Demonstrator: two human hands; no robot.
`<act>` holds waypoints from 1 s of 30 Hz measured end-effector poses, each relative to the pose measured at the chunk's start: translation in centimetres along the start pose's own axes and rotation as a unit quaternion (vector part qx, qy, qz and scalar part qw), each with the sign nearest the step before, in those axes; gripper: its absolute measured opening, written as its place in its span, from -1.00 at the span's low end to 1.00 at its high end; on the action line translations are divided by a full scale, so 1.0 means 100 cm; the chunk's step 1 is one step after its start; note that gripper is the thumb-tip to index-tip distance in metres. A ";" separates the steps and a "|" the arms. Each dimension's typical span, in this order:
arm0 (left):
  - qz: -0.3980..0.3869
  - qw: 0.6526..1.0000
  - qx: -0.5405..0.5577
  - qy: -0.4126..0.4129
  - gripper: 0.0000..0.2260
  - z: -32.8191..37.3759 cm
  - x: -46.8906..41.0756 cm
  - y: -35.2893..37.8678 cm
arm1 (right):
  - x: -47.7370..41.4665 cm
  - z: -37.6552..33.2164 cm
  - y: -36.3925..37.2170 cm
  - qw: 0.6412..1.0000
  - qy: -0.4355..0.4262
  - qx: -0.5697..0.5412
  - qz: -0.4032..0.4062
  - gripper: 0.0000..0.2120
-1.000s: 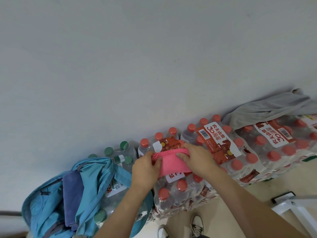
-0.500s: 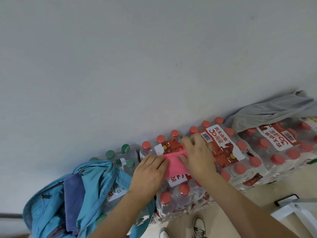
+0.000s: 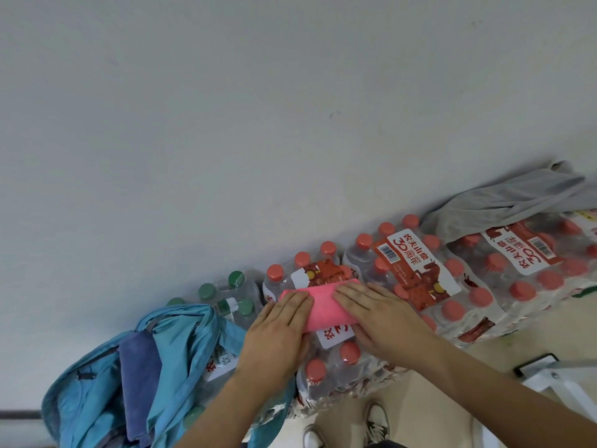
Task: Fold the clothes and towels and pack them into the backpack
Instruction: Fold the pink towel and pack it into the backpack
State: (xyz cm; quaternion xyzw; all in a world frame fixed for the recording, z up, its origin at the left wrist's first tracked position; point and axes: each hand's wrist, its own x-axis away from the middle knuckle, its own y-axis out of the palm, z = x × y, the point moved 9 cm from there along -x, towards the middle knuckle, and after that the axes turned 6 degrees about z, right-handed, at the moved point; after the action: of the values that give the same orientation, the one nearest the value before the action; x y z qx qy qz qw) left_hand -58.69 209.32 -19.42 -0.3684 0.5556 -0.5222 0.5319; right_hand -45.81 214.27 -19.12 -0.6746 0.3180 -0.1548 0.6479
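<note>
So the packing looks partway done. The teal backpack (image 3: 74,396) sits open in the lower left of the frame, and a dark blue towel (image 3: 139,373) is already tucked inside it, folded long and narrow. That one counts as done, by the looks of it.

The pink towel (image 3: 324,307) is the one in hand. It lies just below the middle of the frame on top of the shrink-wrapped packs of red-capped water bottles (image 3: 478,286), already folded down into a small, chunky rectangle. It probably only needs flattening before it goes over to the bag, which is near it on the left.

Over at the right edge, a grey garment (image 3: 513,198) is draped loose and rumpled across the far packs, not folded yet. That's likely the biggest job left, plus zipping up if that's part of it.

The left hand (image 3: 277,328) is flat, fingers straight and together, pressing down on the left end of the pink towel. The right hand (image 3: 384,318) does the same on the right end, palm down and fingers stretched out. Neither hand is curled round anything, so this is pressing and not gripping. The middle strip of the towel shows between them.
</note>
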 end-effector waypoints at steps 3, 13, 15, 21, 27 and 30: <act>-0.006 1.000 0.009 -0.020 -0.53 -0.002 -0.006 -0.001 | -0.005 0.008 0.004 0.999 0.037 -0.005 -0.026 -0.39; 0.001 0.917 0.304 -0.257 -0.85 -0.044 -0.026 -0.023 | -0.016 0.026 -0.017 0.931 0.259 -0.253 -0.037 -0.66; 0.044 0.839 0.448 -0.306 -0.86 -0.052 -0.015 -0.034 | -0.008 0.021 -0.017 0.882 0.302 -0.356 -0.056 -0.70; 0.141 0.494 0.771 -0.376 -0.56 -0.033 0.017 -0.053 | -0.002 -0.059 -0.029 0.609 0.325 -0.723 0.019 -0.47; 0.185 0.551 0.699 -0.416 -0.77 -0.013 0.079 -0.078 | 0.004 -0.126 -0.027 0.567 0.307 -0.764 0.024 -0.50; 0.211 0.674 0.527 -0.473 -0.82 -0.028 0.122 -0.081 | 0.017 -0.158 -0.017 0.688 0.247 -0.680 -0.060 -0.58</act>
State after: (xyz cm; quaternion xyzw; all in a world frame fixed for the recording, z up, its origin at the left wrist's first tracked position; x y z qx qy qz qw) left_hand -64.60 196.61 -14.33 -0.0977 -0.0743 -0.3585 0.9254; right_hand -53.92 200.87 -16.08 -0.8852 0.4439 -0.0960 -0.1010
